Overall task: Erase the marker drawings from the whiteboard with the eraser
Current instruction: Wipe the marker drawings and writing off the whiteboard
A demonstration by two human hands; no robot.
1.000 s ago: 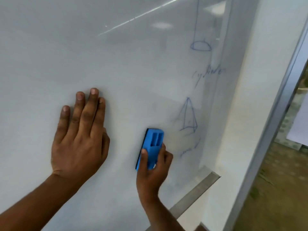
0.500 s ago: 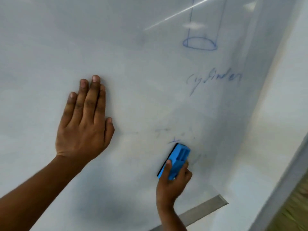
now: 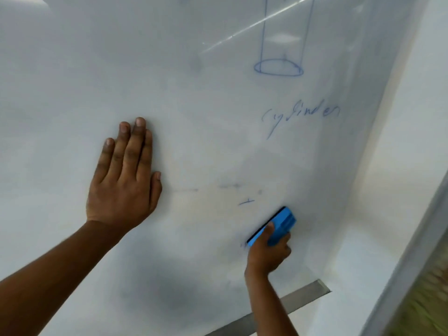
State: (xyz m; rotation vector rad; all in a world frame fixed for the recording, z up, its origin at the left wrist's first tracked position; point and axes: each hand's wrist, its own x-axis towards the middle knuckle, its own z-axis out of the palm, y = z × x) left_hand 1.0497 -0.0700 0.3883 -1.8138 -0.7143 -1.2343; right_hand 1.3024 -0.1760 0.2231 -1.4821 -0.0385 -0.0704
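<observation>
White wall borders the whiteboard, where the left hand lies flat with fingers together, the right hand grips the blue eraser low, under the cylinder drawing and the word "cylinder".

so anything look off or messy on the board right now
Nothing damaged or askew. Only leftovers: a short blue stroke and faint smudges above the eraser, and a grey smear low on the board. The cylinder is untouched.
</observation>
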